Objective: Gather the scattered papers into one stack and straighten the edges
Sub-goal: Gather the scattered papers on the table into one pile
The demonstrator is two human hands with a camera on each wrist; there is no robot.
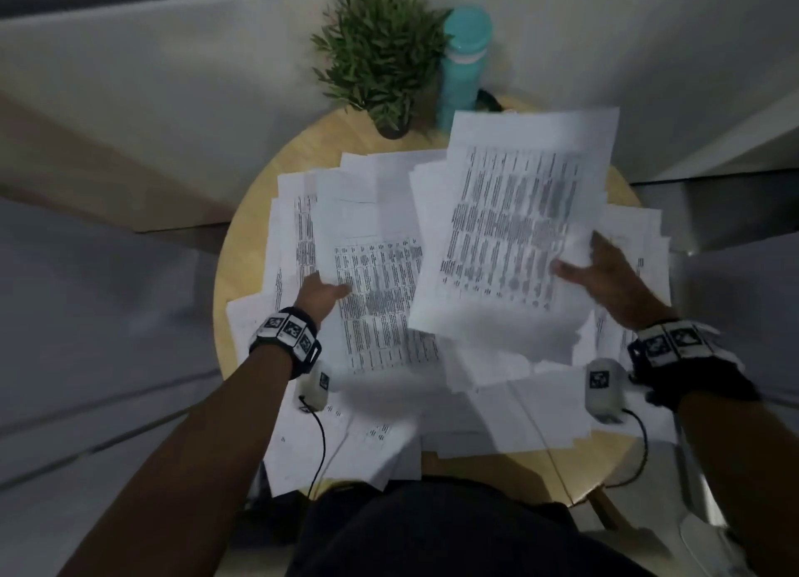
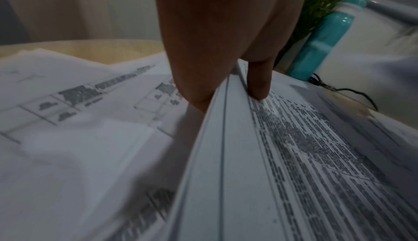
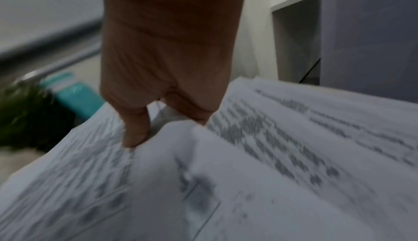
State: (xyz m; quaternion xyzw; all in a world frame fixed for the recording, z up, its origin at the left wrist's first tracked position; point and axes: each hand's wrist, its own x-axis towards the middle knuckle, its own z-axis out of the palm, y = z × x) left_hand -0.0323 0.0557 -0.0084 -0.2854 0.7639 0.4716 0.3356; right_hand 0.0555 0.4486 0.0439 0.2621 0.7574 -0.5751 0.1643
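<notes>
Head view: papers (image 1: 389,408) strewn over round table (image 1: 242,247); left hand (image 1: 322,295) pinching one bundle (image 1: 372,273), right hand (image 1: 605,273) pinching another (image 1: 519,213), long axes running away from body, side by side.

Left wrist view: thumb (image 2: 259,82) above, fingers (image 2: 196,76) beneath bundle edge.

Right wrist view: blurred; thumb (image 3: 135,130) pressed on top sheet, raised over the rest. Probably next: laying right bundle over left.

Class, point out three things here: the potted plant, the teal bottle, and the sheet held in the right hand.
potted plant (image 1: 380,53), head view, leaves.
teal bottle (image 1: 460,79), head view, body.
sheet in right hand (image 1: 514,226), head view, printed middle.
</notes>
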